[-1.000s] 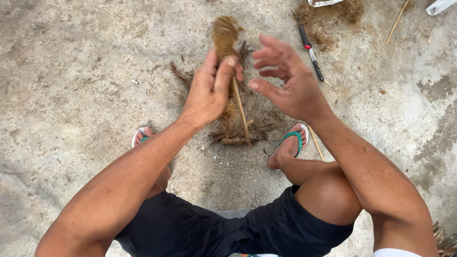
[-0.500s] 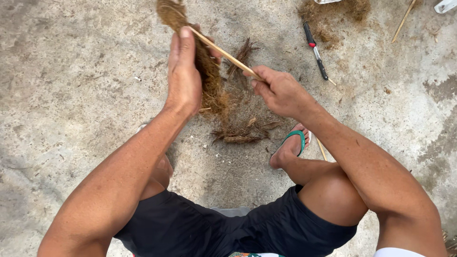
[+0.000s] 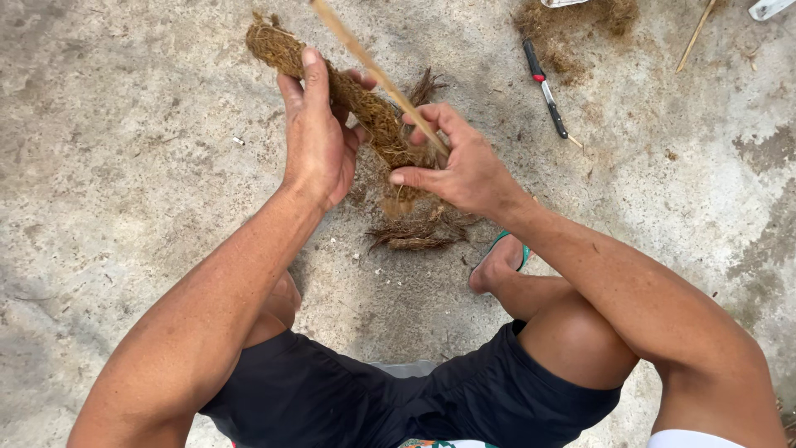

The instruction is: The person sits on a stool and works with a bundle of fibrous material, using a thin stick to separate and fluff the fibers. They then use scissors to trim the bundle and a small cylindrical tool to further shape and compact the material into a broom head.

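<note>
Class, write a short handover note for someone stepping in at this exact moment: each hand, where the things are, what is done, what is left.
Left hand: grip closed around the brown fibre bundle, held tilted above the ground.
Right hand: grip on the thin wooden stick, which lies along the bundle.
On the concrete floor: loose fibre scraps below the hands; a red-and-black hand tool beyond them.
Done: fibre is gathered along the stick.
Left: the bundle's lower end looks loose; whether anything ties it cannot be seen.

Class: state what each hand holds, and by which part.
Left hand grips the brown fibre roll at its middle; right hand holds the thin stick near its lower end.
</note>
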